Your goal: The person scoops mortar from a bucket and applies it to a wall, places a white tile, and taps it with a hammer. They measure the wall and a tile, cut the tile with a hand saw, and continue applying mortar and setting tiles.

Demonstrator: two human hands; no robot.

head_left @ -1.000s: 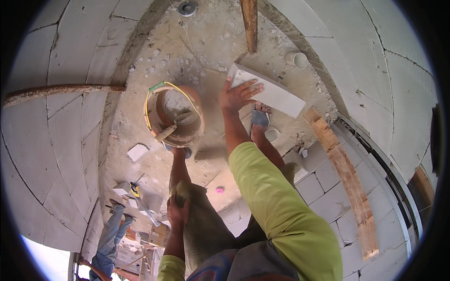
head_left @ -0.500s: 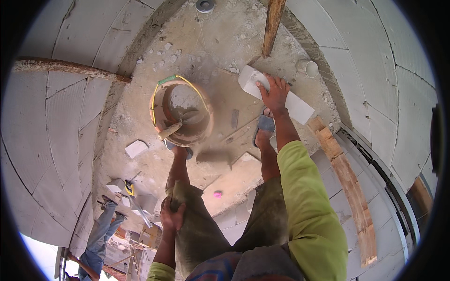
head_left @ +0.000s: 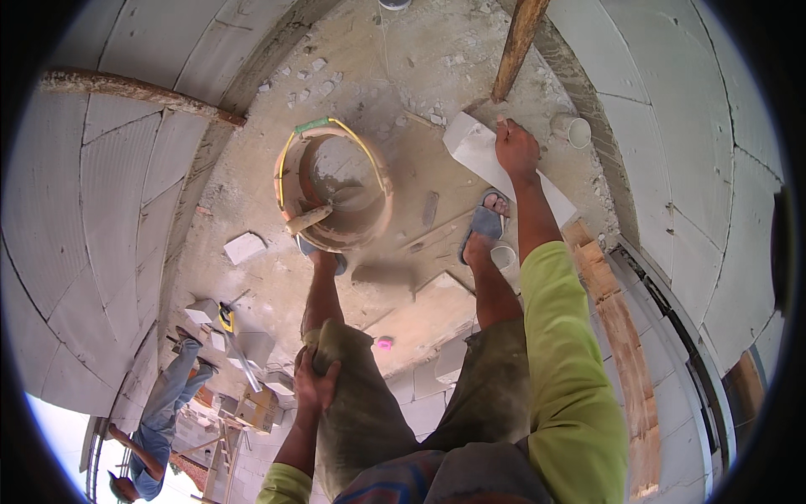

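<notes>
My right hand (head_left: 516,151) is closed over the far part of a long white block (head_left: 550,195) that lies on the dusty floor beyond my right foot. What its curled fingers hold, if anything, cannot be made out. My left hand (head_left: 315,385) rests on my left knee (head_left: 340,349), thumb apart from the fingers, with nothing in it. In front of my left foot stands a round bucket (head_left: 379,220) with a yellow handle and green grip. Grey mortar (head_left: 336,164) is inside, and a trowel (head_left: 309,220) leans there with its handle over the near rim.
A wooden post (head_left: 516,55) stands beyond the block, with a white cup (head_left: 578,132) to its right. A wooden plank (head_left: 625,361) runs along the right. Behind on the left lie a yellow-handled saw (head_left: 239,349) and block pieces (head_left: 245,248). Another person (head_left: 159,420) is at lower left.
My right hand has gone from lying spread on the block to a closed shape above it. My left hand stays on the knee. The view has shifted slightly.
</notes>
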